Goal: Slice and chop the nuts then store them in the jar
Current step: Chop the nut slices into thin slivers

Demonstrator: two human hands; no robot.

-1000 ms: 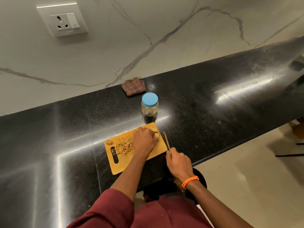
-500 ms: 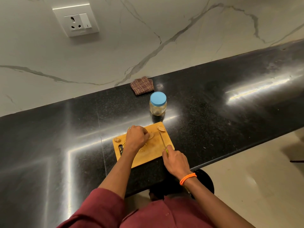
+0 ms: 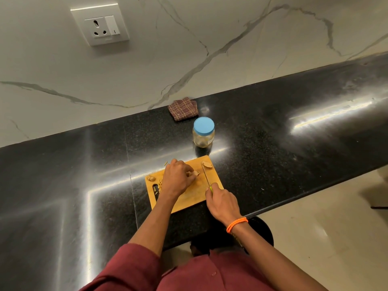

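Observation:
A yellow cutting board (image 3: 195, 195) lies on the black counter. My left hand (image 3: 177, 178) rests on it, fingers pinching a nut (image 3: 195, 173) near the board's middle. My right hand (image 3: 223, 203) grips a knife (image 3: 206, 175) by its green handle, the thin blade lying over the board to the right of that nut. Another whole nut (image 3: 206, 164) sits at the board's far right corner, and one (image 3: 150, 178) at its left edge. Sliced nut strips (image 3: 160, 183) peek out beside my left wrist. A jar (image 3: 203, 132) with a blue lid stands closed behind the board.
A folded checked cloth (image 3: 183, 109) lies against the marble wall behind the jar. A wall socket (image 3: 100, 25) is mounted upper left. The black counter (image 3: 294, 148) runs off to the right, with its front edge just below the board. Beige floor lies to the right.
My left hand slid left from the board's far right corner over the sliced pile, now holding a nut. The knife moved from the board's right edge onto the board.

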